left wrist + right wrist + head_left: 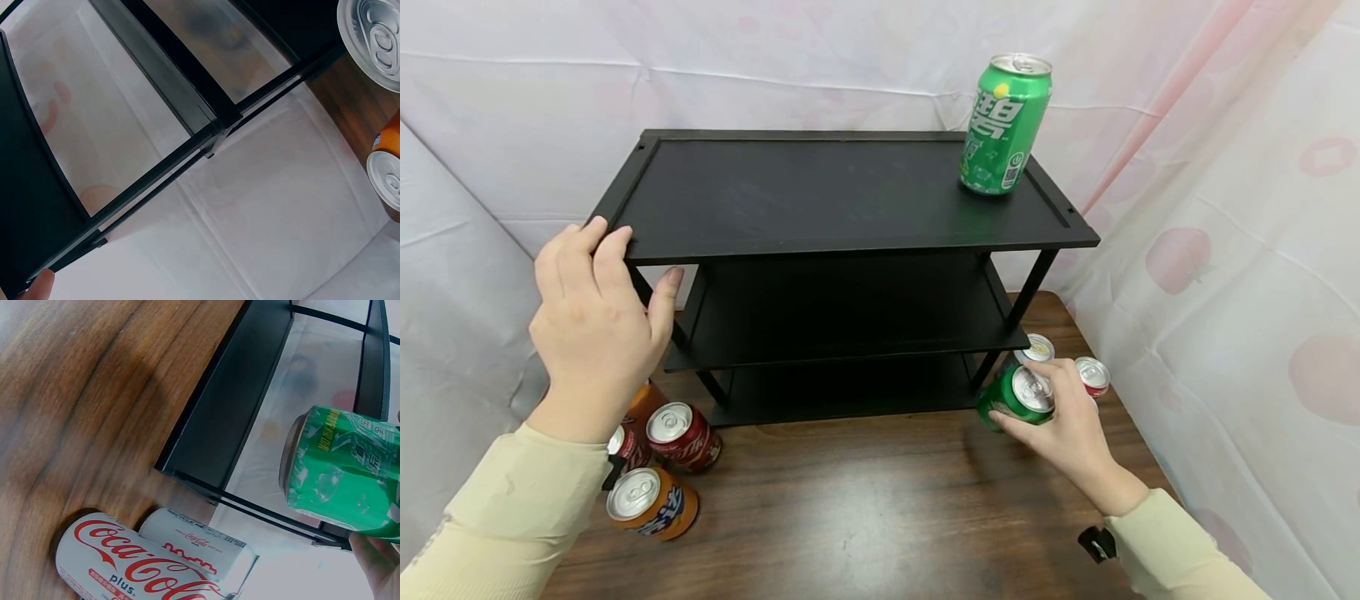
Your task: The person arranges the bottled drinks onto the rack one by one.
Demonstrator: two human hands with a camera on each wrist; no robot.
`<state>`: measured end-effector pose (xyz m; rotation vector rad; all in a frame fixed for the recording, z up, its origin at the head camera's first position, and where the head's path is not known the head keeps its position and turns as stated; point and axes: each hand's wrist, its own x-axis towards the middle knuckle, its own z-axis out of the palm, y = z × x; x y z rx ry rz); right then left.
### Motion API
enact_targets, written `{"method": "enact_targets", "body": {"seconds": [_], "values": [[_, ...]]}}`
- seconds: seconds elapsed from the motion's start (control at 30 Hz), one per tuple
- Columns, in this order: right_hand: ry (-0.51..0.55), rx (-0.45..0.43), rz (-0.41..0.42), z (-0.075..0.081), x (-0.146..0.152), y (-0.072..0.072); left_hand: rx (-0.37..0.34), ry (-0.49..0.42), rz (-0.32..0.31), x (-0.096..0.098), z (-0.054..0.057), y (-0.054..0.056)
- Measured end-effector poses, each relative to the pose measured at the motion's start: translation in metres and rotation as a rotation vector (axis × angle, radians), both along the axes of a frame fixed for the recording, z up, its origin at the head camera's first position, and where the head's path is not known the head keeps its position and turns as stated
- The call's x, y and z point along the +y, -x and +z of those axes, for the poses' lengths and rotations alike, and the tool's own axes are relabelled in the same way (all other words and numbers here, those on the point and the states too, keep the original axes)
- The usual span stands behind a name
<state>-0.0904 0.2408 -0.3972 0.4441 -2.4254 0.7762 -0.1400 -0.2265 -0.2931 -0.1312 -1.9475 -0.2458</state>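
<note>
My right hand (pixel 1067 433) grips a green soda can (pixel 1000 398) beside the right end of the black three-tier shelf rack (pixel 805 196). In the right wrist view this can (pixel 340 469) appears side-on above the table, with a fingertip below it. My left hand (pixel 591 321) holds the front left corner of the top board, fingers over the edge and thumb lower down. A fingertip (pixel 40 285) shows at the board's end in the left wrist view. Another green can (pixel 1006 129) stands upright on the right side of the top board.
Left of the rack, red cola cans (pixel 685 437) and orange soda cans (pixel 662 504) stand on the wooden table (pixel 850 508). Around my right hand are more cans (pixel 1092 375), including a white Coca-Cola plus can (pixel 125 562). Patterned curtains (pixel 1247 250) enclose the table.
</note>
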Motion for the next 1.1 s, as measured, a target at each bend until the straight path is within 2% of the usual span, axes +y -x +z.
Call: {"method": "enact_targets", "body": {"seconds": [0.23, 0.7, 1.1], "values": [[0.033, 0.027, 0.039, 0.007, 0.000, 0.001, -0.012, 0.001, -0.006, -0.001, -0.001, 0.000], [0.113, -0.021, -0.006, 0.019, -0.004, 0.004, -0.005, -0.006, -0.007, -0.001, -0.001, 0.000], [0.124, 0.047, 0.095, 0.032, -0.006, 0.007, -0.005, -0.007, -0.013, -0.001, -0.001, 0.000]]}}
